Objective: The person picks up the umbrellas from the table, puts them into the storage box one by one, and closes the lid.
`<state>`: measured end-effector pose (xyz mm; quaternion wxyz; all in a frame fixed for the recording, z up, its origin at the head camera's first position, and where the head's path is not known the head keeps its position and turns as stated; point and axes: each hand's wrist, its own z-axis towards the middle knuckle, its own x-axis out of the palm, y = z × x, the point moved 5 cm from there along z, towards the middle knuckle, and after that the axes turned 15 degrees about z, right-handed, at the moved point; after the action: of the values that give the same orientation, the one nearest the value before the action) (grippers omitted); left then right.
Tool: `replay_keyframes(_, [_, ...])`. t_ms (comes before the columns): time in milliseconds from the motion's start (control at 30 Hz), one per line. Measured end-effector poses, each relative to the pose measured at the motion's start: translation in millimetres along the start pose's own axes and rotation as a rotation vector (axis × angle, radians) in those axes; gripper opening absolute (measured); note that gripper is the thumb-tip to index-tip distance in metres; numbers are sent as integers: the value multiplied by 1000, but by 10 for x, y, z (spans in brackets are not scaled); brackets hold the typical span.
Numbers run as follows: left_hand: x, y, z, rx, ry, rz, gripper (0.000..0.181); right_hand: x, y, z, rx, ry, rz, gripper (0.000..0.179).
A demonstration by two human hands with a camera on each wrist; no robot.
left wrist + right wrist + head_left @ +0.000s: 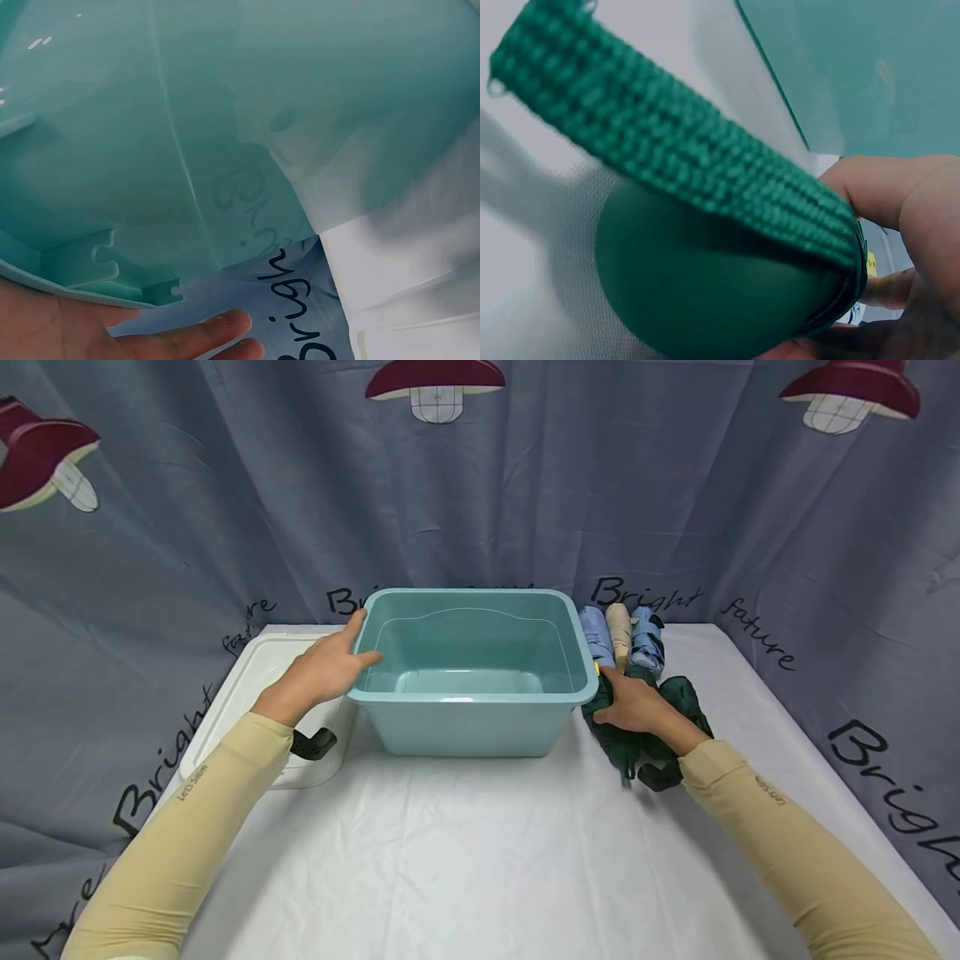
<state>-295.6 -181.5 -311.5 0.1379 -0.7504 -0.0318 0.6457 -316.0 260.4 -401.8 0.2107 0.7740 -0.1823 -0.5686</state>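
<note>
A teal plastic bin (468, 727) stands upright on the white-covered table, its inside visible from above. My left hand (325, 668) rests at its left rim, thumb over the edge. In the left wrist view the fingers (217, 328) extend straight outside the bin's wall. To the right of the bin, my right hand (636, 703) grips a dark green folded umbrella (615, 735). The right wrist view shows this umbrella's rounded end (705, 285) and woven strap (682, 142), with fingers curled round its far side. More dark green umbrellas (684, 697) lie beside it, partly covered by the hand.
Behind the green umbrellas lie a plain blue roll (596, 635), a beige roll (619, 631) and a patterned blue roll (647, 639). A white plastic lid or box (247, 693) sits left of the bin, beneath my left arm. A grey-blue curtain (480, 510) surrounds the table.
</note>
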Motion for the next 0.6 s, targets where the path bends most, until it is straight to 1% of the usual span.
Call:
replay_keyframes(167, [-11, -2, 20, 14, -47, 63, 77, -8, 11, -15, -41, -5, 38, 94])
replay_keyframes(267, [-28, -20, 20, 27, -66, 100, 77, -27, 9, -37, -31, -4, 58, 94])
replay_keyframes(433, [-37, -40, 8, 29, -54, 127, 77, -72, 8, -56, 1, -2, 77, 96])
replay_keyframes(600, [-25, -41, 12, 26, -29, 121, 78, -144, 39, -76, -12, -2, 94, 96])
